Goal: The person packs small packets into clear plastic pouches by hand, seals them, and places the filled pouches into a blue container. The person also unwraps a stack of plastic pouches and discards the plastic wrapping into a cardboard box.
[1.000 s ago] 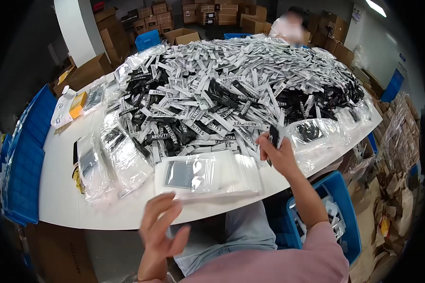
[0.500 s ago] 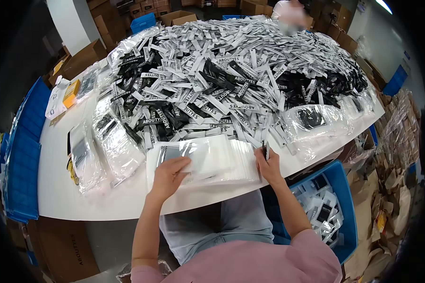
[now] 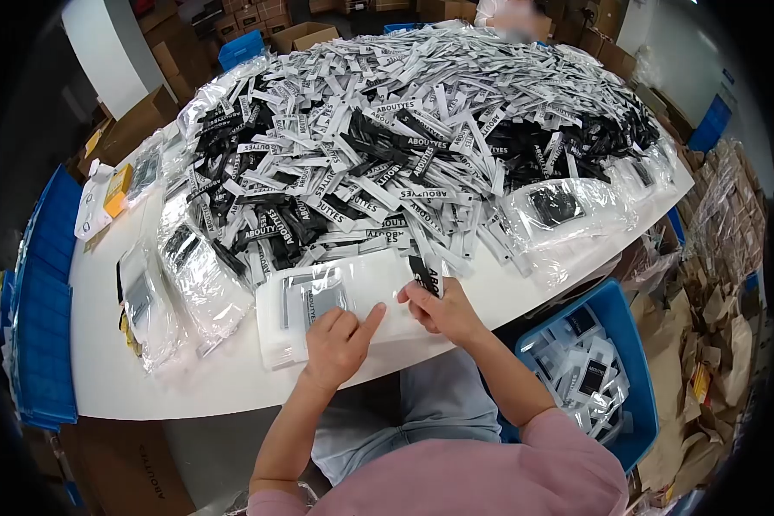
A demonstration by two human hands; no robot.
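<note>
A stack of clear plastic bags with a grey label (image 3: 322,291) lies at the table's front edge. My left hand (image 3: 340,344) rests on the top bag, thumb apart from the curled fingers; whether it grips the plastic cannot be told. Over the right part of the stack, my right hand (image 3: 443,311) is closed on black and white packets (image 3: 423,277), which stick up from its fingers. Behind both hands spreads a large heap of slim black and white packets (image 3: 387,163).
On the white table (image 3: 112,344) lie more bag bundles, left (image 3: 202,275) and right (image 3: 568,206). A blue bin (image 3: 636,404) of filled bags stands at lower right, blue crates (image 3: 47,301) at far left. A person (image 3: 512,17) is behind the heap.
My right hand has moved left with the packets, from beside the stack to above it. My left hand came down onto the bags earlier and now sits slightly further right.
</note>
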